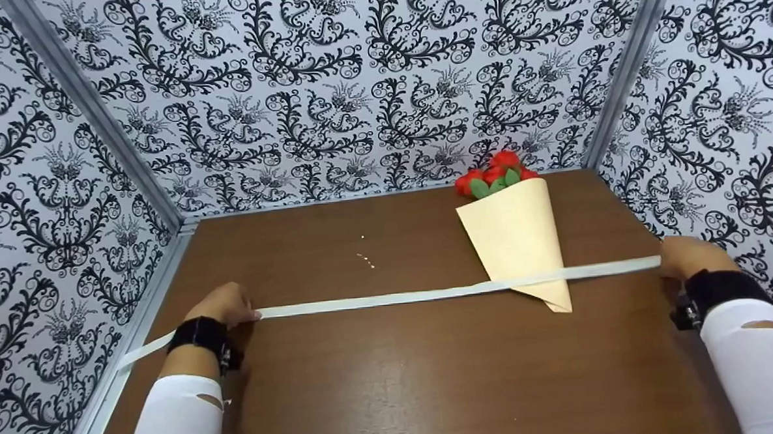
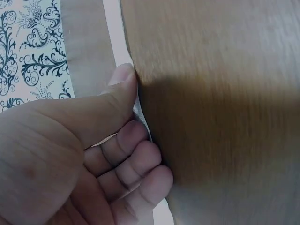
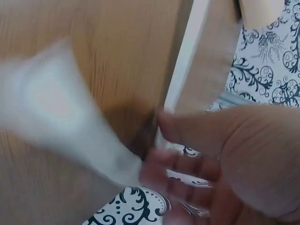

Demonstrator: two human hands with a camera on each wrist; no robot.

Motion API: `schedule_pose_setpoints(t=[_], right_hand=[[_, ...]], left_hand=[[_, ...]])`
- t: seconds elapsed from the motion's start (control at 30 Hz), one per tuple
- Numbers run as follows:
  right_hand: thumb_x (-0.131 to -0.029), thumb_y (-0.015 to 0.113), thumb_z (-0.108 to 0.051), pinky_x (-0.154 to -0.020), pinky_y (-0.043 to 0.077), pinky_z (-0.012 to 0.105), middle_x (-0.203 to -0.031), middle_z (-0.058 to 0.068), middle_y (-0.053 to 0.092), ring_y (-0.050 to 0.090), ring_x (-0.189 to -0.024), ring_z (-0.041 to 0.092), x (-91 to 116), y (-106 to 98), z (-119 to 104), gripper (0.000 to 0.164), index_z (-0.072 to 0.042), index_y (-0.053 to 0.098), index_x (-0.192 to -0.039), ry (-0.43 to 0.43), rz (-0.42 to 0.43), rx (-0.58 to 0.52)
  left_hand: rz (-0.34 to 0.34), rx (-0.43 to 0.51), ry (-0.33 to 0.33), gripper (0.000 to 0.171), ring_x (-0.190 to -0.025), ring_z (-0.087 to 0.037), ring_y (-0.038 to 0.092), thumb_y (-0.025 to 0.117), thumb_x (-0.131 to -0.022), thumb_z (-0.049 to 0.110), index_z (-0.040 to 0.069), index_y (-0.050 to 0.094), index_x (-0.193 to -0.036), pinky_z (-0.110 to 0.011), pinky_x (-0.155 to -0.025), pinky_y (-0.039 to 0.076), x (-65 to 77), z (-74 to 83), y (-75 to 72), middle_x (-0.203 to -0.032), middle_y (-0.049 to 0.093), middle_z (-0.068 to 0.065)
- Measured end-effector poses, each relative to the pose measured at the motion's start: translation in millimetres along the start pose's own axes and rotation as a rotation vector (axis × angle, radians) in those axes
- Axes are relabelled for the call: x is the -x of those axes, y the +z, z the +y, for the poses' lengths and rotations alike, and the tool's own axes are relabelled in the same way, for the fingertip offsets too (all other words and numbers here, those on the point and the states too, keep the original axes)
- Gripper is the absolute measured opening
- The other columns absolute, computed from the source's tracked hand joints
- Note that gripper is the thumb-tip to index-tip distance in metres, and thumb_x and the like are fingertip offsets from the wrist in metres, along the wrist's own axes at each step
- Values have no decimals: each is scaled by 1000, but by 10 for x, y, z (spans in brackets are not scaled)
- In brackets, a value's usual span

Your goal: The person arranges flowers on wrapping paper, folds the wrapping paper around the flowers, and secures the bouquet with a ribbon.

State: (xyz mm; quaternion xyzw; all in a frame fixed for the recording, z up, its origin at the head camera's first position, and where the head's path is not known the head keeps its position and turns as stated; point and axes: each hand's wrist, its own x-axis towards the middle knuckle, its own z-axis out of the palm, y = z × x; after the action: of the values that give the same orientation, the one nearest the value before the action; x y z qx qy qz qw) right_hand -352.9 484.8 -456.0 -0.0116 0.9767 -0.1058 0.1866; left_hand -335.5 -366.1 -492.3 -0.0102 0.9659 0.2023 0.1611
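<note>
A long white ribbon [image 1: 364, 302] stretches nearly straight between both hands, low over the brown table [image 1: 380, 367]. My left hand [image 1: 221, 304] pinches it between thumb and curled fingers, and a tail runs on to the table's left edge. At the right edge, my right hand [image 1: 695, 256] pinches the other end; in the right wrist view a blurred length of ribbon [image 3: 61, 108] hangs off from those fingers. The ribbon crosses the narrow lower part of a bouquet wrapped in cream paper [image 1: 514, 231], with red roses [image 1: 503, 161] and green leaves at its top.
Patterned black-and-white panels [image 1: 329, 89] enclose the table at the back and both sides, joined by grey metal corner posts [image 1: 88, 106]. A few tiny pale specks [image 1: 367, 259] lie mid-table. Each wrist wears a black strap [image 1: 199, 333] with a small camera.
</note>
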Motion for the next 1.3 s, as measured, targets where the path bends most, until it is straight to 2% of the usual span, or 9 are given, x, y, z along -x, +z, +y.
schedule_pose_setpoints(t=[0.2, 0.43, 0.63, 0.73, 0.87, 0.97, 1.03, 1.13, 1.3], right_hand=[[-82, 61, -7, -64, 54, 64, -94, 34, 69, 66, -78, 45, -30, 17, 58, 17, 5, 69, -89, 43, 147, 114], [-93, 52, -10, -61, 52, 68, -100, 37, 68, 66, -82, 53, -244, -42, -95, 25, 9, 67, -100, 21, 336, 82], [-104, 55, -29, -94, 52, 70, -125, 45, 62, 64, -107, 60, -532, -33, -522, 53, 19, 58, -128, -103, 323, -131], [-107, 57, -34, -92, 60, 55, -127, 41, 65, 72, -103, 49, -665, 38, -776, 58, 17, 58, -134, -135, 264, -323], [-105, 64, -33, -87, 64, 37, -126, 37, 66, 75, -97, 28, -783, 131, -1080, 72, 20, 42, -147, -101, 91, -580], [-100, 70, -33, -85, 63, 34, -110, 21, 69, 69, -93, 19, -829, 172, -1239, 64, 19, 53, -133, -49, -5, -635], [-94, 76, -36, -81, 61, 32, -94, 5, 65, 65, -86, 17, -844, 184, -1303, 45, 5, 65, -108, -14, -36, -613], [-87, 81, -40, -69, 55, 30, -73, -4, 58, 59, -73, 16, -890, 219, -1360, 34, -16, 59, -76, 9, -33, -529], [-80, 83, -37, -55, 42, 29, -60, -7, 48, 49, -58, 14, -1026, 321, -1445, 37, -20, 53, -67, 26, 14, -438]], left_hand=[[5, -6, 24, 32, -59, -16, 51, 82, -89, 20, 10, 63, -67, -28, -54, 41, -21, -23, 8, -60, 52, 3], [-4, 6, 46, 38, -53, -14, 49, 80, -89, 18, 13, 57, -60, -28, -51, 39, -12, -49, 27, -56, 49, 5], [6, -25, 11, 26, -59, -19, 56, 81, -88, 19, 5, 68, -70, -31, -54, 45, 0, -39, 33, -63, 57, 1], [11, -44, 26, 25, -60, -19, 57, 81, -87, 20, 3, 70, -72, -31, -54, 45, 12, -31, 35, -65, 59, 0], [9, -36, 28, 28, -58, -17, 54, 80, -88, 19, 5, 66, -67, -30, -54, 44, 22, -11, 28, -61, 56, 2], [9, -25, 29, 30, -57, -17, 53, 79, -87, 18, 7, 64, -64, -30, -53, 43, 23, 6, 24, -59, 53, 3], [9, -21, 27, 30, -58, -18, 54, 79, -88, 18, 7, 64, -65, -31, -54, 44, 27, 17, 26, -60, 54, 3], [3, -21, 28, 31, -57, -17, 54, 79, -89, 19, 8, 63, -64, -30, -54, 44, 31, 31, 24, -60, 53, 3], [-2, -50, 46, 40, -52, -13, 48, 79, -88, 21, 15, 53, -58, -26, -51, 39, 23, 65, 1, -56, 48, 5]])
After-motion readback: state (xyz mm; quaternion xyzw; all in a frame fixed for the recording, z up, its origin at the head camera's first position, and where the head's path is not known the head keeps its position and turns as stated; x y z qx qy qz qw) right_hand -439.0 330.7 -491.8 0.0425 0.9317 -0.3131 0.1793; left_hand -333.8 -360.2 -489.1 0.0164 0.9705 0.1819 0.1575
